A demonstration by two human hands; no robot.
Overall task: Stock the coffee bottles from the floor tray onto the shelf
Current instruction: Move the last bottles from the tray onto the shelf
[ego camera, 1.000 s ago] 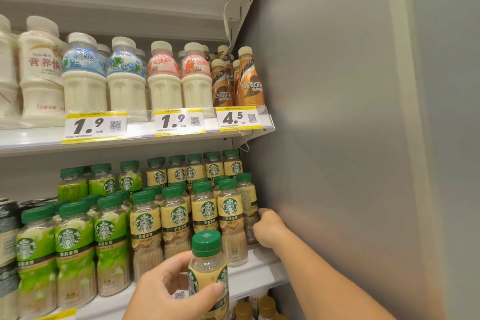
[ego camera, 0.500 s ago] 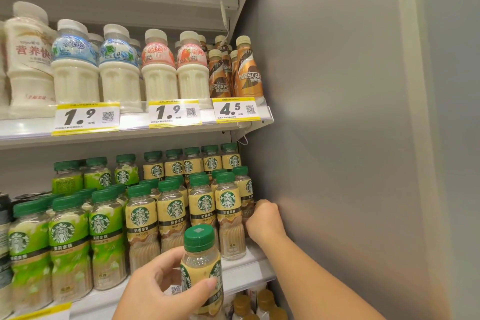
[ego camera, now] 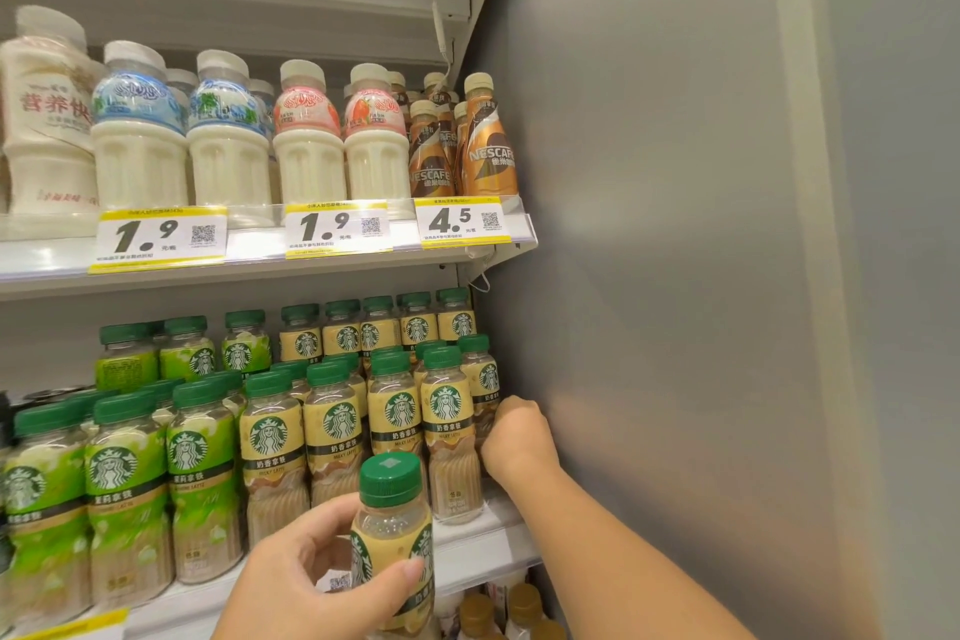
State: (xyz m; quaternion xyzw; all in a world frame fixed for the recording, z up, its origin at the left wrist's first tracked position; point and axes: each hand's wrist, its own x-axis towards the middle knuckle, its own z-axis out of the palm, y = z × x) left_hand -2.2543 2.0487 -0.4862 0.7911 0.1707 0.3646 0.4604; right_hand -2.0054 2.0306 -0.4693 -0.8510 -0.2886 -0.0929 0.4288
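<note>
Chilled white supermarket shelving is filling the view, boxed in on the right by a grey metal side wall. Standing beside the person, I am watching the left hand grasping a green-capped, yellow-labelled plastic coffee bottle just off the front edge of the lower shelf. The right hand is reaching into the shelf's right corner, curled against the rearward yellow-labelled bottle by the wall; whether it is truly gripping that bottle I cannot tell. The matching front row is standing tightly packed, with the green-labelled latte bottles alongside to the left. I judge the risk to be crowding: a nudge in the corner could be toppling neighbours over the front edge, or the held bottle could be knocking the front row.
</note>
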